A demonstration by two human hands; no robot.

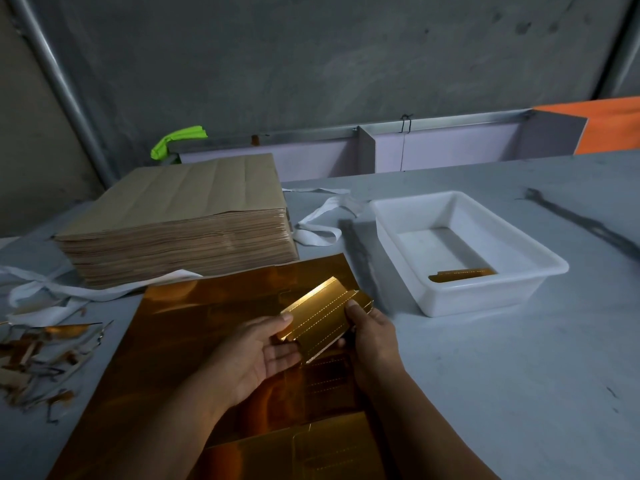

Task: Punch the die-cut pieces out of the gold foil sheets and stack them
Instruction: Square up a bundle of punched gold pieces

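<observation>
A large gold foil sheet (pixel 194 317) lies flat on the grey table in front of me. Above its right part I hold a punched-out gold piece (pixel 323 315) with dashed fold lines, tilted up off the sheet. My left hand (pixel 256 358) pinches its lower left end between thumb and fingers, palm up. My right hand (pixel 372 336) grips its right edge, thumb on top. Another gold piece (pixel 462 274) lies in the white plastic tray (pixel 550 263) to the right.
A thick stack of brown-backed sheets (pixel 180 216) stands at the back left. Foil scraps (pixel 41 362) lie at the left edge, white strapping (pixel 322 220) trails between stack and tray. A partition wall runs behind the table.
</observation>
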